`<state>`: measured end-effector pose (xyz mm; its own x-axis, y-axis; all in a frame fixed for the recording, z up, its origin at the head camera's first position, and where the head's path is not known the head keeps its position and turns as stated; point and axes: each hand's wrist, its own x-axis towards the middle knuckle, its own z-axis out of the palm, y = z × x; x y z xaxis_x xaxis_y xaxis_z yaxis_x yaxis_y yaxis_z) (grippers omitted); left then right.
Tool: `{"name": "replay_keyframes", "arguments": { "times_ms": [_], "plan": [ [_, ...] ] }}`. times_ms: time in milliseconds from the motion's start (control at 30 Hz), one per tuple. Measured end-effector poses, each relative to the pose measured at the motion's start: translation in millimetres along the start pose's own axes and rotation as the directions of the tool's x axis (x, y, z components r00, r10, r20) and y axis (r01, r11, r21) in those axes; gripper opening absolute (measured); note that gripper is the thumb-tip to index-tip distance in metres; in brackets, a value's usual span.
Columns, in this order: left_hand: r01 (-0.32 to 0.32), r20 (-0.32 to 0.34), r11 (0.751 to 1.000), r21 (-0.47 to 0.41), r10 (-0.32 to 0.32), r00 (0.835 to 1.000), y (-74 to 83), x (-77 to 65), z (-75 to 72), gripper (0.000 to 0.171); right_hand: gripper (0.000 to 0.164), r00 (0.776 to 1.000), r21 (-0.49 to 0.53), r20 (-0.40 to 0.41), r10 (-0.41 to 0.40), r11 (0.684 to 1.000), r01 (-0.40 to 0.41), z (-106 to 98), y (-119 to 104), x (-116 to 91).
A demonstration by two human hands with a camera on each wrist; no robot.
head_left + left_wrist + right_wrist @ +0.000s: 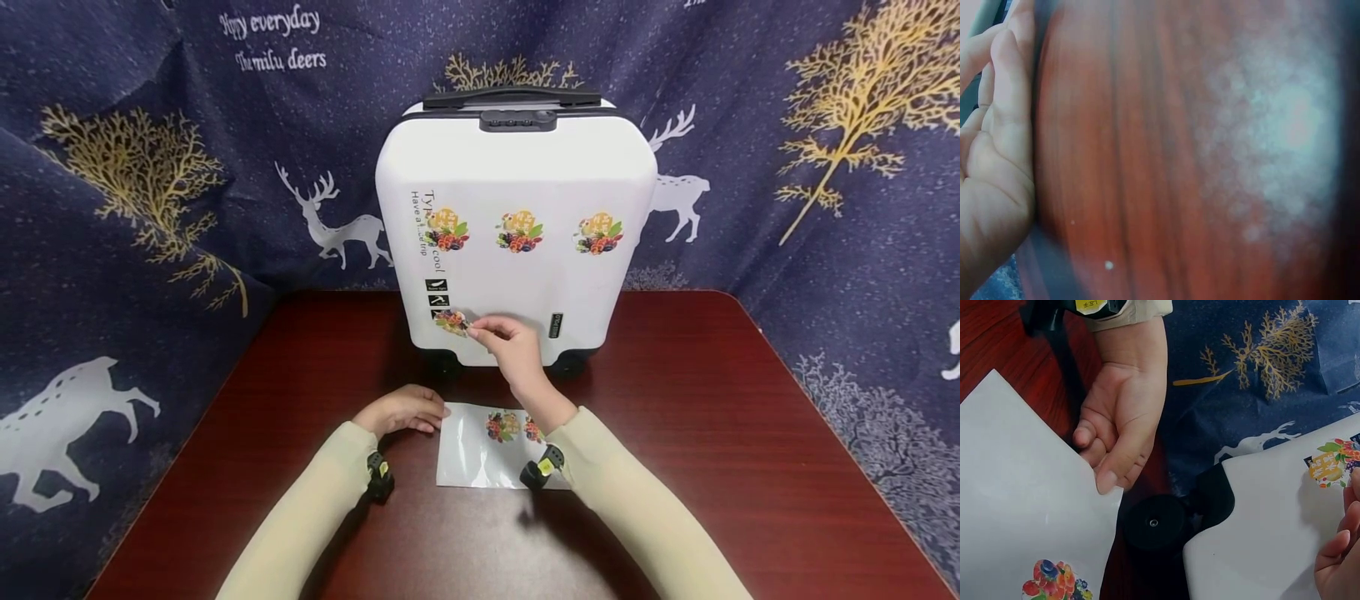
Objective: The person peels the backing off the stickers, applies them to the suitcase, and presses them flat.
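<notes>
A white suitcase (pixel 517 292) stands upright at the back of the table. Low on its left side, my right hand (pixel 513 346) pinches the edge of a fruit sticker (pixel 452 322), which overlaps the printed black labels there. Three similar fruit stickers, one being the middle sticker (pixel 519 232), sit in a row above. My left hand (pixel 408 410) is at the upper left corner of a white sticker sheet (pixel 476 454); in the right wrist view its thumb (pixel 1110 478) pinches that corner. Fruit stickers remain on the sheet, partly hidden by my right forearm.
The dark red wooden table (pixel 675 467) spreads around the sheet. Behind it hangs a blue cloth (pixel 315 125) with white deer and golden trees. Black wheels (pixel 1157 522) support the suitcase, and a dark handle (pixel 517 97) with a combination lock (pixel 517 121) tops it.
</notes>
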<state>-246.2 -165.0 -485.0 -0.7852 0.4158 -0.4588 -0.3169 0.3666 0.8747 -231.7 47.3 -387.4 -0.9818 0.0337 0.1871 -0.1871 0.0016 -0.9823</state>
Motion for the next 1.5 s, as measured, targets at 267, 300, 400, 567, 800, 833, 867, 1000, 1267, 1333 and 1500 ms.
{"name": "replay_keyframes", "arguments": {
  "times_ms": [267,300,400,567,800,833,867,1000,1267,1333,1500],
  "plan": [
    [-0.006,0.004,1.0,0.004,0.006,1.0,0.0,0.0,-0.1,0.011,0.017,0.999,-0.031,-0.035,-0.011,0.999,0.01,3.0,0.5,5.1],
    [-0.006,0.004,1.0,0.003,0.006,1.0,0.0,0.0,-0.1,0.011,0.017,0.999,-0.039,-0.039,-0.012,0.999,0.011,3.3,1.0,5.6],
    [-0.005,0.004,1.0,0.004,0.005,1.0,0.1,-0.3,0.0,0.011,0.017,0.999,-0.058,-0.042,-0.02,0.998,0.018,4.1,0.6,6.0],
    [-0.004,0.006,1.0,0.013,0.004,1.0,0.6,-0.2,0.0,0.01,0.017,0.998,-0.074,-0.045,-0.034,0.997,0.03,5.2,-1.6,6.4],
    [0.0,0.01,1.0,0.02,0.0,1.0,-0.5,1.9,-0.8,0.009,0.017,0.997,-0.093,-0.06,-0.038,0.995,0.033,6.0,-2.1,8.3],
    [-0.001,0.011,1.0,0.02,0.001,1.0,-0.9,2.1,-0.9,0.009,0.017,0.997,-0.094,-0.062,-0.039,0.995,0.033,6.2,-2.1,8.6],
    [-0.002,0.013,1.0,0.02,0.002,1.0,-1.3,2.3,-1.0,0.009,0.017,0.997,-0.098,-0.065,-0.043,0.995,0.037,6.3,-2.1,8.9],
    [-0.004,0.015,1.0,0.014,0.003,1.0,-2.2,2.6,-1.1,0.007,0.017,0.995,-0.108,-0.07,-0.07,0.992,0.062,7.0,-2.4,10.0],
    [-0.007,0.011,1.0,0.013,0.007,1.0,-1.7,2.0,-0.9,0.008,0.016,0.992,-0.133,-0.088,-0.089,0.988,0.077,8.7,-3.9,10.0],
    [-0.005,0.012,1.0,0.013,0.005,1.0,-1.9,2.1,-1.0,0.008,0.016,0.992,-0.133,-0.092,-0.09,0.988,0.077,9.2,-3.7,9.9],
    [-0.002,0.012,1.0,0.012,0.002,1.0,-2.0,2.2,-1.0,0.008,0.015,0.987,-0.12,-0.117,-0.106,0.988,0.092,10.9,-2.5,9.2]
  ]
}}
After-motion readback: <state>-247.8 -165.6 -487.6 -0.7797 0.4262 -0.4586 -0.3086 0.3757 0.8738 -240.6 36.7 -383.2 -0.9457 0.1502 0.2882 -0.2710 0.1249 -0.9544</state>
